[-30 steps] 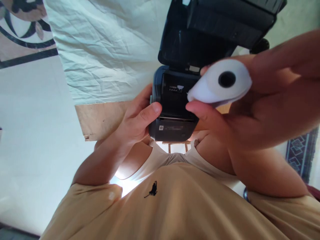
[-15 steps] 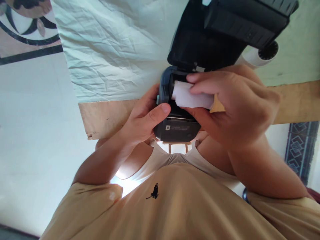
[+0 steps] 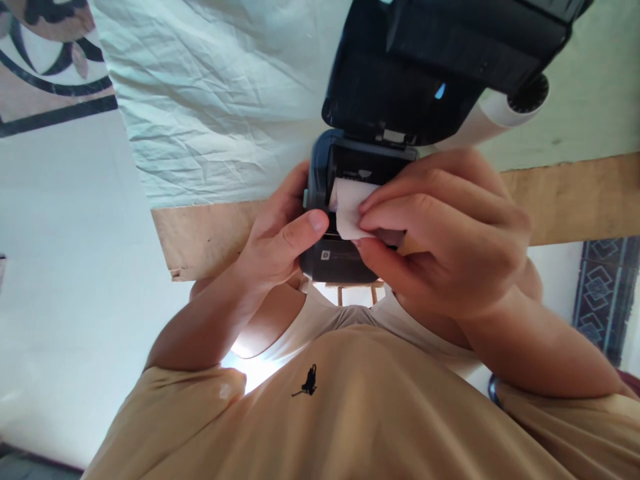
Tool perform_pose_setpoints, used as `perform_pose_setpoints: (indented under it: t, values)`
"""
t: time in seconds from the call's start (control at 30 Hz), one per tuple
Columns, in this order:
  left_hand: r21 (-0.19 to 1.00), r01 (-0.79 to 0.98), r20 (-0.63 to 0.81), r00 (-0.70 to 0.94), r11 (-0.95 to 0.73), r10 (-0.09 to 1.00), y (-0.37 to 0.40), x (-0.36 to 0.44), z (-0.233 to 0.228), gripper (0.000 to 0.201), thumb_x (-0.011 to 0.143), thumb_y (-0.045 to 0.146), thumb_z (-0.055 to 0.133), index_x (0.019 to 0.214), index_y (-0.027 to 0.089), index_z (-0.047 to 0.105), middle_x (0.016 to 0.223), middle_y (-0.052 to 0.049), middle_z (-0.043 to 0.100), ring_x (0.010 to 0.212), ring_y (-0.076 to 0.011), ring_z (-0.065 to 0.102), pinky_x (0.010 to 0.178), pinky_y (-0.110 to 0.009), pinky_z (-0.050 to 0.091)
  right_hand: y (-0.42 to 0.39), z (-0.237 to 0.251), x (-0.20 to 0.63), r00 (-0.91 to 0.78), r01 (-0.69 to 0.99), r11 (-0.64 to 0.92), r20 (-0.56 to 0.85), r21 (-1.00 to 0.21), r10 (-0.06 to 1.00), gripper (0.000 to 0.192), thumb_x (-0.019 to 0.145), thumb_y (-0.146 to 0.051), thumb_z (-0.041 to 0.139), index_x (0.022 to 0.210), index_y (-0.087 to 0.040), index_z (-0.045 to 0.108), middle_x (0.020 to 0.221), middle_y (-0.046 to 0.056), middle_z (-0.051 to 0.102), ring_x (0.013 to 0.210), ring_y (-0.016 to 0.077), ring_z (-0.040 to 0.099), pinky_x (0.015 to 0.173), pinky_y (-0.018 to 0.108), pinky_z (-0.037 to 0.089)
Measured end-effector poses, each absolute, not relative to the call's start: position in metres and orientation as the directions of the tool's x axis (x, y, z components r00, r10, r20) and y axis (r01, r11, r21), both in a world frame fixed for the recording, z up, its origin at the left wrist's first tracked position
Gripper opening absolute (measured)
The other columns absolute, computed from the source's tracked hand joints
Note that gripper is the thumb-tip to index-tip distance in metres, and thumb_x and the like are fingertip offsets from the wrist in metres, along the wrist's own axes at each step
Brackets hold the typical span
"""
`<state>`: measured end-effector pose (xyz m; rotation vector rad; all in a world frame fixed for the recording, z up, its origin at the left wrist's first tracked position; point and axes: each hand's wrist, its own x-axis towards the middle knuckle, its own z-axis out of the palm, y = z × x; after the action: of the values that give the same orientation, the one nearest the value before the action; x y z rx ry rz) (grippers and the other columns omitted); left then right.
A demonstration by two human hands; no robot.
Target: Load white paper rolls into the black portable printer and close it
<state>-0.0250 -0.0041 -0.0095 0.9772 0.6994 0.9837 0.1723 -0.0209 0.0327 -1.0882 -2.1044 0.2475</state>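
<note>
A small dark label printer [image 3: 320, 173] is held over the table's near edge, its black lid [image 3: 400, 87] swung up and away from me. My left hand [image 3: 285, 233] grips the printer's left side, thumb on top of the rim and fingers underneath. Inside the open bay lies a white paper roll [image 3: 347, 200]. With thumb and fingertips, my right hand [image 3: 445, 227] pinches the loose end of this paper near the front edge of the bay. The right part of the roll is hidden behind my right fingers.
Beyond the printer, a wrinkled pale green cloth [image 3: 210, 100] covers the wooden table [image 3: 200, 233]. A white cylinder with a dark ribbed end [image 3: 520, 107] lies behind the lid on the right. A patterned dark strip [image 3: 600, 293] runs along the floor at right.
My right hand has moved left and toward me, drawing the paper end down over the printer's front edge. The left hand keeps its grip.
</note>
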Motion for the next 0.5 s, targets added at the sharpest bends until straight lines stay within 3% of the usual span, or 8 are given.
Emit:
perform_pose_setpoints:
  t: [0.1,0.23,0.3,0.5]
  values:
    - [0.923,-0.328,-0.035,0.446,0.200,0.894,-0.002,-0.027,-0.008,0.046,0.086,0.052,0.068,0.121,0.024,0.067,0.103,-0.006,0.071,0.112,-0.0249,0.068,0.073,-0.028,0.059,-0.022,0.034,0.173,-0.385,0.596,0.617,0.491,-0.514,0.781,0.017,0.083,-0.030,0.074,0.090,-0.023,0.060,0.094,-0.003,0.075,0.092,0.0204,0.068,0.076,0.038,0.053]
    - [0.927,-0.241,-0.158,0.448,0.289,0.880,-0.001,-0.030,-0.004,0.058,0.075,0.059,0.080,0.118,0.023,0.068,0.099,-0.003,0.071,0.102,-0.0221,0.069,0.079,-0.029,0.059,-0.025,0.035,0.169,-0.380,0.592,0.603,0.474,-0.535,0.794,0.015,0.083,-0.028,0.075,0.087,-0.023,0.061,0.094,-0.005,0.076,0.092,0.0202,0.068,0.078,0.039,0.054]
    - [0.928,-0.271,-0.115,0.446,0.256,0.888,-0.001,-0.031,-0.006,0.060,0.073,0.056,0.083,0.121,0.025,0.066,0.103,-0.001,0.071,0.093,-0.0185,0.069,0.077,-0.027,0.059,-0.026,0.034,0.168,-0.396,0.581,0.619,0.482,-0.529,0.782,0.015,0.082,-0.029,0.076,0.088,-0.024,0.063,0.095,-0.006,0.076,0.094,0.0204,0.068,0.080,0.040,0.053]
    - [0.910,-0.362,0.031,0.549,0.204,0.835,0.001,-0.033,-0.015,0.055,0.074,0.022,0.084,0.125,0.024,0.064,0.095,0.002,0.067,0.078,-0.0088,0.064,0.068,-0.017,0.056,-0.024,0.037,0.174,-0.371,0.474,0.637,0.519,-0.608,0.770,0.009,0.088,-0.030,0.069,0.084,-0.022,0.065,0.089,-0.002,0.073,0.090,0.0183,0.066,0.077,0.040,0.051]
